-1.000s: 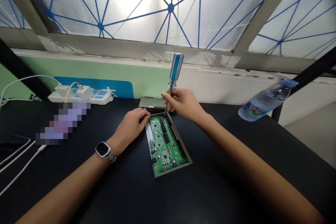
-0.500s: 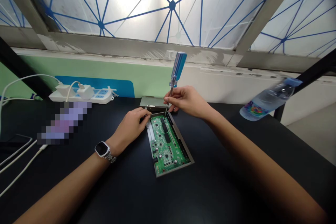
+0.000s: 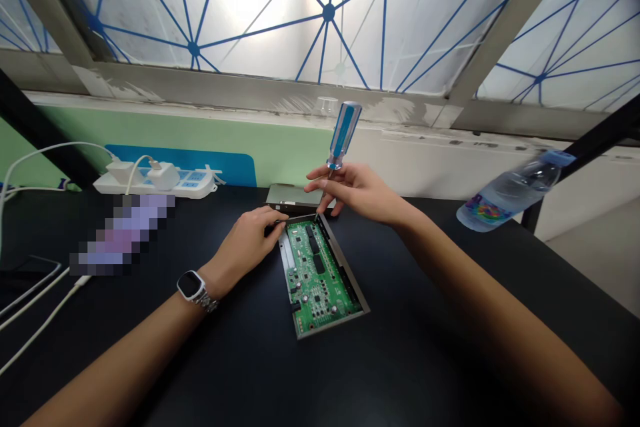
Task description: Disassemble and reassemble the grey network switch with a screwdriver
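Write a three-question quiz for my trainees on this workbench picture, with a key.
1. Which hand holds the screwdriver?
2. True or false: the watch is on the right wrist.
3. Fill in the gap: the green circuit board sits in a metal ____.

Key:
1. right hand
2. false
3. case
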`<state>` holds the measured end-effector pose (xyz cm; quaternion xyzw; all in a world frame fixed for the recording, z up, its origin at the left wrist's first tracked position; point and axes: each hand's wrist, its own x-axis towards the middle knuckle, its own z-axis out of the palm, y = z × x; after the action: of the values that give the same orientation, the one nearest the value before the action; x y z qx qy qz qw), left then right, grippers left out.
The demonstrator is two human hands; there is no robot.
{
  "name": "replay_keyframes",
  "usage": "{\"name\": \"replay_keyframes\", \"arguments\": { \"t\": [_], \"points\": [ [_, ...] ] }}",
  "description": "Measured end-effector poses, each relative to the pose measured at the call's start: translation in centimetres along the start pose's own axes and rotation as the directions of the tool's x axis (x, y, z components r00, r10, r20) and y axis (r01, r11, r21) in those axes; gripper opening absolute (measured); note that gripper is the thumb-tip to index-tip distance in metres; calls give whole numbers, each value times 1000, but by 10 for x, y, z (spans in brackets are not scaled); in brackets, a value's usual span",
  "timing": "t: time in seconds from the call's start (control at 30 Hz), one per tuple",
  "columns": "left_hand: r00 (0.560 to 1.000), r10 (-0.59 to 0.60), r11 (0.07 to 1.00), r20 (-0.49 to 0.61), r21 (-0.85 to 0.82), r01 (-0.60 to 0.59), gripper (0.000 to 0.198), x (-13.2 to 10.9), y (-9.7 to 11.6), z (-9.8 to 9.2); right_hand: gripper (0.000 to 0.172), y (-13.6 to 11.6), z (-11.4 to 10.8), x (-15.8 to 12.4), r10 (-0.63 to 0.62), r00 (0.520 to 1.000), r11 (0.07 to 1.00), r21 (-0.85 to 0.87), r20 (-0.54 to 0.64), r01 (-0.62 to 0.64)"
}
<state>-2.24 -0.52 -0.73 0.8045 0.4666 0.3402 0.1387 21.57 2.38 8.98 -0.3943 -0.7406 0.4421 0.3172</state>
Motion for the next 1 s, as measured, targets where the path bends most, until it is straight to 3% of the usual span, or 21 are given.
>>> {"name": "replay_keyframes", "arguments": {
  "t": [0.1,0.37,0.6,0.7,0.87,1.0],
  "points": [
    [1000,4,1000,1,2,-4,20,0,0,0,28,0,-2,0,2,1000,999,41,20,-3],
    [1000,22,1000,-6,10,-22,20,0,-1,-1,36,15,6,5,-22,979,999,42,-204,31],
    [1000,19,1000,-5,11,-19,21,-1,-3,0,28,4,2,2,20,994,999,47,-106,-15],
    [1000,14,1000,0,4,-14,21,-1,-2,0,25,6,1,2,12,993,999,46,-121,-6],
    [1000,10,1000,4,-1,-10,21,0,0,-1,35,10,3,3,-25,979,1000,2,-201,26],
    [1000,17,1000,-4,-3,-17,19,0,1,-1,43,4,-2,0,-35,995,999,-19,-88,33]
  ]
}}
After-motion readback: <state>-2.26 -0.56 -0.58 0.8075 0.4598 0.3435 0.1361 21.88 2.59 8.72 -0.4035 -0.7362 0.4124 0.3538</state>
